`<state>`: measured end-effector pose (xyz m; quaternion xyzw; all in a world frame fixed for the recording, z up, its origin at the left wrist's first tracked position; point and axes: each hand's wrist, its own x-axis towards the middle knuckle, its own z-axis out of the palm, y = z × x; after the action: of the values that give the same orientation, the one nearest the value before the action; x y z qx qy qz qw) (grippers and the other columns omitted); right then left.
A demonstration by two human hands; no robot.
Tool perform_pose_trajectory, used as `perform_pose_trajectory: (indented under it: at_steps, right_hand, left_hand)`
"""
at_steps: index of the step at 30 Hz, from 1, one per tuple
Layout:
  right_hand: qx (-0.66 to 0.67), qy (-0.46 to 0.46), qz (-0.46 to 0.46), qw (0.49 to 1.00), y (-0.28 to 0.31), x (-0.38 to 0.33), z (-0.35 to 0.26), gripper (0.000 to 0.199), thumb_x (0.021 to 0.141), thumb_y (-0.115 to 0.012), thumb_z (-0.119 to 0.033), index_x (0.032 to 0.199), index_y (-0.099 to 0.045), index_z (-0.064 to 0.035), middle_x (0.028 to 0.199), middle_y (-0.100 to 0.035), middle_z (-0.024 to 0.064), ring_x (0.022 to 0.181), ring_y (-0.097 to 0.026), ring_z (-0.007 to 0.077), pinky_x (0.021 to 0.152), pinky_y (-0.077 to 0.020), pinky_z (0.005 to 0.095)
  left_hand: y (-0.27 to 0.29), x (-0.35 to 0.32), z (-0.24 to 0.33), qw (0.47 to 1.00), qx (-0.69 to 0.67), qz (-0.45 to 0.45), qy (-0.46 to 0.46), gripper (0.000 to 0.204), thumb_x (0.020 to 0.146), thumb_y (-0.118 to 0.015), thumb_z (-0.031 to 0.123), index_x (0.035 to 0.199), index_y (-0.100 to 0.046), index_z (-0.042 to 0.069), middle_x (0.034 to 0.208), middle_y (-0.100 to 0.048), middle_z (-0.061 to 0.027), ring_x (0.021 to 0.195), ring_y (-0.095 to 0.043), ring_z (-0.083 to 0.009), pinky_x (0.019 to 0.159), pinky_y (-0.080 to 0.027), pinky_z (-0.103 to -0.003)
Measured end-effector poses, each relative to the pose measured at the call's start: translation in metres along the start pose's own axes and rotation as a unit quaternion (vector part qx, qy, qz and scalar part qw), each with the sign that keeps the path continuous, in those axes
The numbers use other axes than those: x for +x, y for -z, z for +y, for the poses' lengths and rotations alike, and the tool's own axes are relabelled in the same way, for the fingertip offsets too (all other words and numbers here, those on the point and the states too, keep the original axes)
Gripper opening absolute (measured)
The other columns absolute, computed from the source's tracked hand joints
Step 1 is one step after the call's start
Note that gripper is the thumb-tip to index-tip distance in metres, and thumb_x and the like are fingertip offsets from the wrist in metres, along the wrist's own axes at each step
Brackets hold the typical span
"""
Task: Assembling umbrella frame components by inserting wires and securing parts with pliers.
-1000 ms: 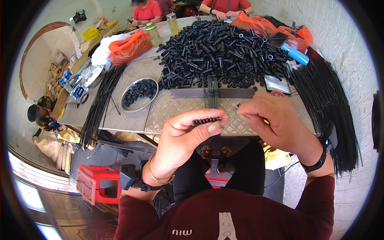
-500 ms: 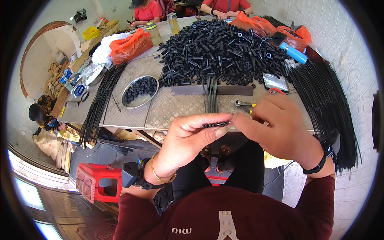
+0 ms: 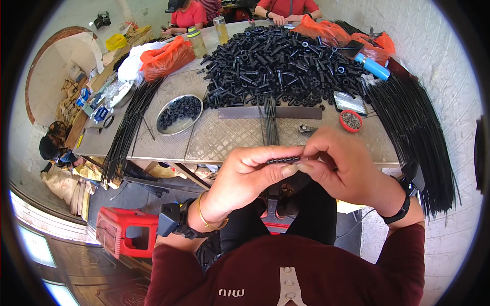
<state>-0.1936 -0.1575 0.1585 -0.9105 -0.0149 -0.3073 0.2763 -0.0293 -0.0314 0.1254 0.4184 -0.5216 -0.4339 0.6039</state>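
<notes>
Above the table's front edge, my left hand (image 3: pixel 247 171) is closed, pinching a short row of small black beads (image 3: pixel 283 160) between thumb and fingers. My right hand (image 3: pixel 344 166) meets it at the row's right end, thumb and forefinger pressed together; what they grip there is too small to make out. Behind my right fingers lie pliers (image 3: pixel 307 129), their handles covered by the hand. A red bowl (image 3: pixel 352 131) of small metal bits stands beyond that hand. Thin dark rods (image 3: pixel 270 122) lie across a flat bar (image 3: pixel 301 112) in front of my hands.
A large heap of black tubular parts (image 3: pixel 280 66) covers the table's far middle. To its left stands a metal dish (image 3: pixel 177 134) of black rings. Long black rods lie in bundles at right (image 3: pixel 418 132) and left (image 3: pixel 130 127). Co-workers (image 3: pixel 189 15) sit across the table.
My right hand has shifted left and its thumb and forefinger now pinch at the row's end. The red bowl has come into view; the pliers' yellow handles are now covered.
</notes>
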Motion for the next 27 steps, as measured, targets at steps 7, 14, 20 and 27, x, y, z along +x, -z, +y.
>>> perform_pose_trajectory:
  at_steps: [7, 14, 20, 27]
  right_hand:
    - [-0.139, 0.15, 0.105, 0.973, -0.004, 0.007, 0.006, 0.033, 0.071, -0.073, -0.017, 0.094, -0.053, -0.0046, 0.078, -0.054, 0.0075, 0.063, -0.056, 0.0246, 0.051, -0.0453, 0.032]
    - [-0.09, 0.154, 0.088, 0.98, -0.014, 0.015, 0.005, 0.042, 0.074, -0.073, -0.021, 0.105, -0.05, -0.0046, 0.089, -0.055, 0.01, 0.073, -0.055, 0.024, 0.056, -0.0452, 0.0319]
    - [0.046, 0.005, 0.09, 0.995, -0.005, 0.006, 0.024, 0.048, 0.074, -0.073, -0.026, 0.11, -0.05, -0.0033, 0.094, -0.056, 0.0107, 0.084, -0.054, 0.0244, 0.07, -0.0454, 0.0347]
    - [-0.017, -0.021, -0.092, 0.995, -0.062, 0.005, 0.084, 0.049, 0.078, -0.065, -0.036, 0.112, -0.053, -0.003, 0.093, -0.055, 0.015, 0.089, -0.055, 0.0321, 0.074, -0.0433, 0.0414]
  left_hand:
    - [0.001, 0.004, -0.002, 0.999, -0.019, -0.03, -0.022, 0.029, 0.089, -0.054, -0.002, 0.118, -0.056, -0.003, 0.113, -0.062, -0.012, 0.104, -0.056, -0.0139, 0.09, -0.045, -0.025]
    - [0.006, 0.011, -0.005, 0.997, -0.034, -0.068, -0.018, 0.032, 0.091, -0.051, 0.003, 0.123, -0.051, -0.003, 0.116, -0.059, -0.0143, 0.108, -0.055, -0.0175, 0.092, -0.045, -0.029]
    - [0.017, 0.015, -0.024, 0.966, -0.231, 0.009, -0.117, 0.049, 0.095, -0.043, 0.035, 0.125, -0.047, -0.003, 0.125, -0.048, -0.0259, 0.111, -0.05, -0.0454, 0.095, -0.043, -0.054]
    - [0.024, 0.021, -0.019, 0.988, -0.121, -0.001, -0.099, 0.058, 0.096, -0.033, 0.044, 0.131, -0.041, -0.001, 0.111, -0.052, -0.0365, 0.108, -0.052, -0.0475, 0.091, -0.045, -0.053]
